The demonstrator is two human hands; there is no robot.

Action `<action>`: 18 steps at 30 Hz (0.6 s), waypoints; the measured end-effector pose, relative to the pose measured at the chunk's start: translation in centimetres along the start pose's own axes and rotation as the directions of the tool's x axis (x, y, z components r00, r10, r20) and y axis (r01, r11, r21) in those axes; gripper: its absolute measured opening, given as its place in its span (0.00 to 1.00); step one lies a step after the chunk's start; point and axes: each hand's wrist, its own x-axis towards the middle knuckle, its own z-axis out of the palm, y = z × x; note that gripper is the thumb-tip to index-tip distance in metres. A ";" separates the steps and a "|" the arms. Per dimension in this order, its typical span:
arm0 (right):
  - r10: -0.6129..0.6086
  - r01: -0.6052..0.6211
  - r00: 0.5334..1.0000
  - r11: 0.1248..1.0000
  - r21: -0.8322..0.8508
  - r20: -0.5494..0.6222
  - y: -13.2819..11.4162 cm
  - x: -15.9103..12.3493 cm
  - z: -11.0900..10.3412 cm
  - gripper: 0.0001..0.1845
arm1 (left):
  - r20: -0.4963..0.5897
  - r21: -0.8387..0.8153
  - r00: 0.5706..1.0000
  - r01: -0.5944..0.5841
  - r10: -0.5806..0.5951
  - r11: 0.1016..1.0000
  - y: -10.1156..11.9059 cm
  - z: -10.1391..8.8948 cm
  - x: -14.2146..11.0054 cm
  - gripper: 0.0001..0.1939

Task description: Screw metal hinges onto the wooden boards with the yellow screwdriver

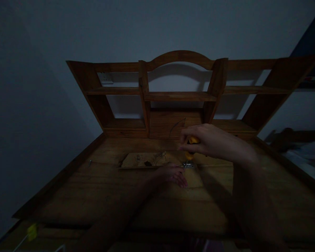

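Observation:
My right hand [199, 140] is wrapped round the yellow-orange handle of a screwdriver [190, 155], held upright. Its lower end meets a small metal hinge [188, 165] on the wooden desktop. Just left of the hinge, my left hand [173, 175] lies with its fingers extended over a pale wooden piece [193, 178]. Dim light makes it hard to see what those fingers press on. To the left of that hand is a rough, crumbling strip of board [144, 159] with a dark spot.
A wooden shelf unit [180, 96] stands along the back of the desktop [115, 196], against the wall. A small screw-like metal piece [90, 162] is at the left. Something yellow [32, 231] shows at the lower left, and a wall socket [106, 78] behind the shelves.

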 end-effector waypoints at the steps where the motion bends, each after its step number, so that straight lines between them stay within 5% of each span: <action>1: 0.009 -0.009 1.000 1.000 0.009 -0.007 0.3 0.3 -0.1 0.18 | -0.007 0.010 1.000 0.009 -0.009 1.000 0.0 0.0 0.0 0.13; 4: 0.061 -0.059 0.996 0.997 0.041 -0.057 1.3 0.8 -0.2 0.21 | -0.045 0.038 0.999 -0.020 0.022 0.999 0.2 0.1 -0.3 0.13; 10: -0.032 0.029 0.999 0.986 0.165 0.018 3.7 0.4 -0.7 0.15 | -0.061 0.161 0.992 -0.099 0.110 0.982 0.3 0.2 -1.0 0.18; 18: 0.061 -0.051 0.981 0.997 0.061 -0.186 4.3 1.7 0.5 0.12 | -0.035 0.174 0.993 -0.107 0.115 0.979 0.6 0.0 -1.8 0.22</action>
